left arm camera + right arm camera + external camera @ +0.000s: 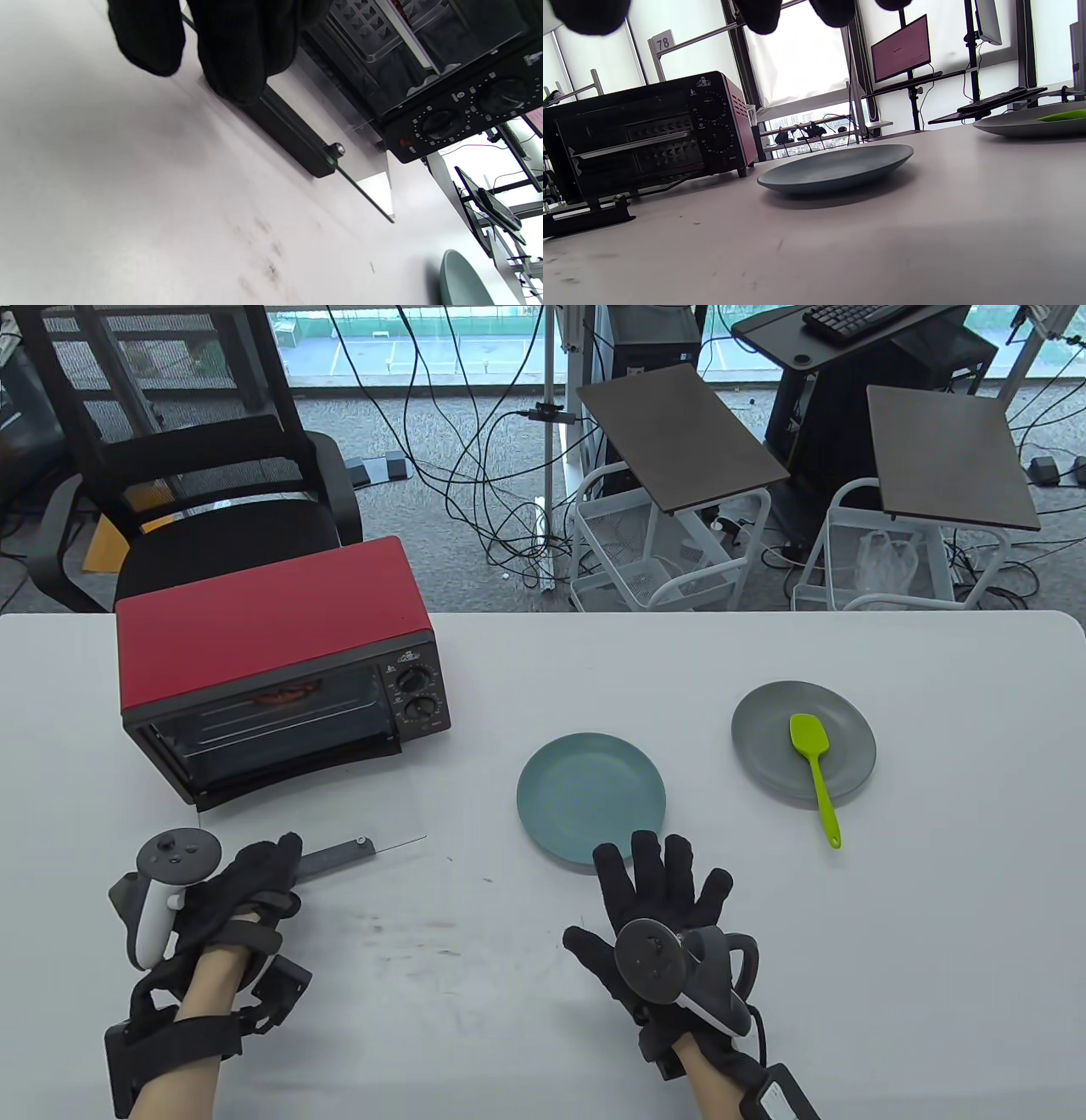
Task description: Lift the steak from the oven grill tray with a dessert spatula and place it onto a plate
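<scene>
A red toaster oven (271,645) stands at the back left with its glass door (356,810) folded flat onto the table. Something reddish, the steak (284,697), shows dimly inside, above the grill tray (365,29). My left hand (271,861) grips the left end of the door handle (339,853), fingers (237,63) curled over the bar (292,135). My right hand (662,882) lies flat and spread on the table, fingertips at the near rim of the empty blue plate (591,797). The green dessert spatula (814,768) rests on a grey plate (764,746), to the right of both hands.
The white table (509,984) has faint dark smudges between the hands. An office chair (212,475) stands behind the oven, and wire carts (662,551) stand beyond the far table edge. From the right wrist, the blue plate (835,167) sits just ahead, with the oven (649,127) left.
</scene>
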{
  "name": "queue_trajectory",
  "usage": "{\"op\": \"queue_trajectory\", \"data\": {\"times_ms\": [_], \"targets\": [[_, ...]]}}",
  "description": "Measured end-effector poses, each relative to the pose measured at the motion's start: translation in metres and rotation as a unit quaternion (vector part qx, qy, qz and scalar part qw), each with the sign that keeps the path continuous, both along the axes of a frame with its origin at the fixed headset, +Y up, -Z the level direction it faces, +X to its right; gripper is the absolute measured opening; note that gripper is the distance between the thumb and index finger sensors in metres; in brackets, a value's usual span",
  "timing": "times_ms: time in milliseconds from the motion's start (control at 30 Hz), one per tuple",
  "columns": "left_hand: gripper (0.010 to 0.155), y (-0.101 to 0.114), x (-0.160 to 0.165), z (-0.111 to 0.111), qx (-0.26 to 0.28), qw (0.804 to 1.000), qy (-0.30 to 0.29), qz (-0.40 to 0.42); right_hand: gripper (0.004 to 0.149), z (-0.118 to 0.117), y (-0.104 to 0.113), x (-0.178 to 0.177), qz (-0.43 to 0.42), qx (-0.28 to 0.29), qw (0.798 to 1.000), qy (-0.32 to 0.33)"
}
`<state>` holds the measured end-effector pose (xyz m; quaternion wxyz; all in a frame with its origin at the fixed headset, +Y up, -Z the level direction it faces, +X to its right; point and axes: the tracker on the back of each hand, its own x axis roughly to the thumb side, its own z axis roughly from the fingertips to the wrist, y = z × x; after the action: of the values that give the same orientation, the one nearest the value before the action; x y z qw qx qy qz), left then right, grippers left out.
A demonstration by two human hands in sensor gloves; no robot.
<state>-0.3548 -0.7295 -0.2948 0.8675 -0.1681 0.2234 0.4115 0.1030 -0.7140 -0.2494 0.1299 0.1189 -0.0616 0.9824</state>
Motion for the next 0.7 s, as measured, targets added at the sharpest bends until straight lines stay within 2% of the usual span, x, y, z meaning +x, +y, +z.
{"op": "queue_trajectory", "data": {"times_ms": [367, 700], "targets": [[0.079, 0.002, -0.033, -0.026, 0.032, 0.998, 0.044, 0.042, 0.089, 0.000, 0.003, 0.001, 0.005, -0.001, 1.000, -0.003], [0.080, -0.015, -0.056, -0.056, 0.037, 0.990, 0.103, 0.092, 0.089, -0.001, 0.003, 0.000, 0.007, 0.000, 1.000, -0.005]]}}
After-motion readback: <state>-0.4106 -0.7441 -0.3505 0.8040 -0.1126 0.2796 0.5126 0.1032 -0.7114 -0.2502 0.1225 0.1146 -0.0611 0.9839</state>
